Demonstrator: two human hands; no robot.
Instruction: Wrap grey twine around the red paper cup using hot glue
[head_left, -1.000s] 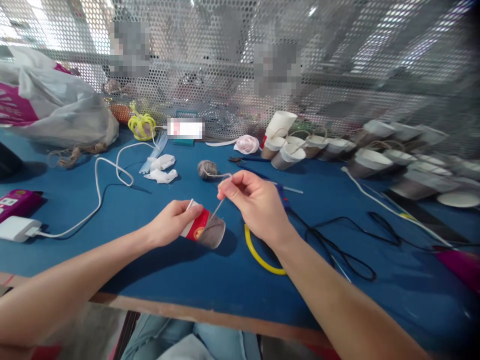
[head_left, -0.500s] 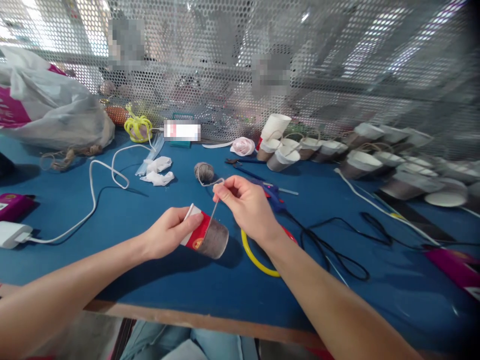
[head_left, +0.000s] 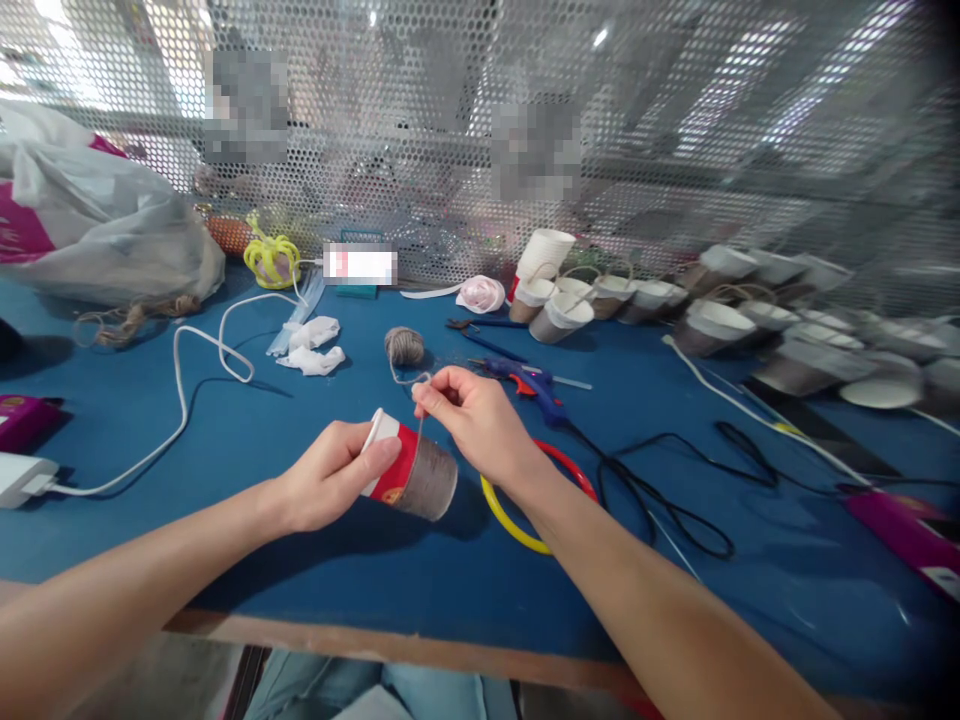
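Over the blue table (head_left: 337,590), the left hand (head_left: 339,475) grips a cup (head_left: 426,478) near its white rim (head_left: 373,430), thumb on top. The cup is tipped on its side. Its rim is by the left hand, and its long way runs right and a bit toward the person. The right hand (head_left: 472,412) has its thumb and finger pinched on grey yarn (head_left: 421,425). The cup lies just below those fingertips, on the person's side, and a short bit of yarn runs down to it by the red band (head_left: 403,463). The left hand is nearer, since it touches the cup; the right hand meets it only through the yarn. More yarn loops back to a ball (head_left: 405,346). The cup's underside and most left fingers are hidden, and the right arm covers part of a ring (head_left: 511,531). You cannot tell if the cup touches the table.
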